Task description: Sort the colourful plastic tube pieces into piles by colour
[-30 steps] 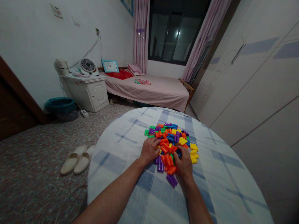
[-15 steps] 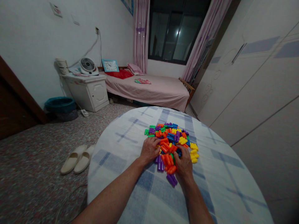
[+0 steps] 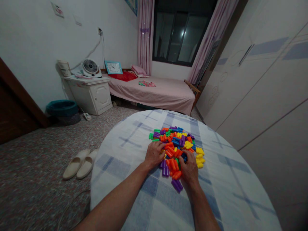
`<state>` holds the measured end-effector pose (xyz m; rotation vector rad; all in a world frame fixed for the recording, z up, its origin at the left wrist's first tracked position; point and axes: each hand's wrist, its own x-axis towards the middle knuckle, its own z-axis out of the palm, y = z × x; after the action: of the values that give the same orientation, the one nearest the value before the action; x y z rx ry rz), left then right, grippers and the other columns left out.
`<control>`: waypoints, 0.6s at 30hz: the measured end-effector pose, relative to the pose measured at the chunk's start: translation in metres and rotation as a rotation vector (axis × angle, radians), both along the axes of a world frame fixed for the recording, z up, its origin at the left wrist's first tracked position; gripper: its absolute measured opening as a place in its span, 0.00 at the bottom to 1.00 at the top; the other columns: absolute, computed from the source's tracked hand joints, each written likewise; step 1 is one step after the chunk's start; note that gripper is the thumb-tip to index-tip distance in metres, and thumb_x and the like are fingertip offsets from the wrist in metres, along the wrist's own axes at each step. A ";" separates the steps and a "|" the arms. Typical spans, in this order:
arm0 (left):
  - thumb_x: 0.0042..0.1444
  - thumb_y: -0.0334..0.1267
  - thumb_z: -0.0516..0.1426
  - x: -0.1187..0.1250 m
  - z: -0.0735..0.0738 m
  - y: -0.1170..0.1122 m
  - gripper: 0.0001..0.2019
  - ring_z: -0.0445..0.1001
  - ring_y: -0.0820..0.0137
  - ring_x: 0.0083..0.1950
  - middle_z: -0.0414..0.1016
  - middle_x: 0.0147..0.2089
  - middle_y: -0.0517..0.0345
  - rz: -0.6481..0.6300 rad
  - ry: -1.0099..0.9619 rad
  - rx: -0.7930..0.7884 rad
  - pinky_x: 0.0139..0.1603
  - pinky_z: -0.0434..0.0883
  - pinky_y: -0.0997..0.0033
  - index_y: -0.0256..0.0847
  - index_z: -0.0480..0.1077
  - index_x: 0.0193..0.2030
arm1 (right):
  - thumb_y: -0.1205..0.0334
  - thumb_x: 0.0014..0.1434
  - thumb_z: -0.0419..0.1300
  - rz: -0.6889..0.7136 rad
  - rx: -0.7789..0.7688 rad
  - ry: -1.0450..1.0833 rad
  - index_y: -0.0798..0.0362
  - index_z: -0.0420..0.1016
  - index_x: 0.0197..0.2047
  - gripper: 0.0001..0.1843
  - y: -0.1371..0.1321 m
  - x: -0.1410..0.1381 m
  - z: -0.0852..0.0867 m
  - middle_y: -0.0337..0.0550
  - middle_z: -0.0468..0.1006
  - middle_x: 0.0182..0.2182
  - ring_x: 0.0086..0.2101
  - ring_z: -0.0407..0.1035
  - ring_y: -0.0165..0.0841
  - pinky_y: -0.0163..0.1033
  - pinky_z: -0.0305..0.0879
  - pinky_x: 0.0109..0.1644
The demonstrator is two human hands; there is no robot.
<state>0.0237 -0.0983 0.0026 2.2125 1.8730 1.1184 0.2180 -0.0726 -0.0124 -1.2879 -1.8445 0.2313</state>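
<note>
A heap of colourful plastic building blocks (image 3: 170, 150) in orange, purple, yellow, green and blue lies on the round table. At its left side rests my left hand (image 3: 154, 154), fingers bent over the edge of the heap and touching orange and yellow pieces. My right hand (image 3: 190, 165) curves around the heap's right side, with thumb and fingers apart. A dark blue block (image 3: 184, 157) shows in the gap between them, partly hidden by the fingers. Close to my right wrist lies a purple block (image 3: 177, 185). Yellow blocks (image 3: 200, 160) sit just right of that hand.
A checked blue and white cloth (image 3: 120, 179) covers the table. Beyond it stand a bed (image 3: 158, 93) and a white cabinet (image 3: 96, 96) with a fan (image 3: 90, 66). Pale slippers (image 3: 76, 164) and a bin (image 3: 63, 110) are on the floor at left. A wardrobe (image 3: 264, 80) rises at right.
</note>
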 end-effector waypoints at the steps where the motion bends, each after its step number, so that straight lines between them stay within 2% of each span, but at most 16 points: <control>1: 0.53 0.35 0.56 0.000 0.000 0.000 0.15 0.66 0.63 0.51 0.71 0.49 0.54 0.001 -0.001 0.001 0.56 0.63 0.59 0.42 0.70 0.49 | 0.57 0.56 0.51 0.001 0.001 -0.002 0.53 0.69 0.45 0.16 0.000 0.000 0.000 0.50 0.72 0.44 0.47 0.63 0.40 0.49 0.58 0.55; 18: 0.53 0.35 0.56 0.000 -0.001 0.001 0.16 0.66 0.63 0.52 0.71 0.49 0.54 -0.001 -0.007 0.015 0.56 0.63 0.58 0.42 0.70 0.49 | 0.56 0.56 0.52 -0.005 0.012 -0.008 0.53 0.69 0.46 0.16 0.002 0.001 -0.003 0.50 0.72 0.44 0.47 0.64 0.40 0.49 0.59 0.54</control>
<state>0.0233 -0.0970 0.0017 2.2136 1.8673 1.1421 0.2189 -0.0710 -0.0154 -1.2869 -1.8470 0.2126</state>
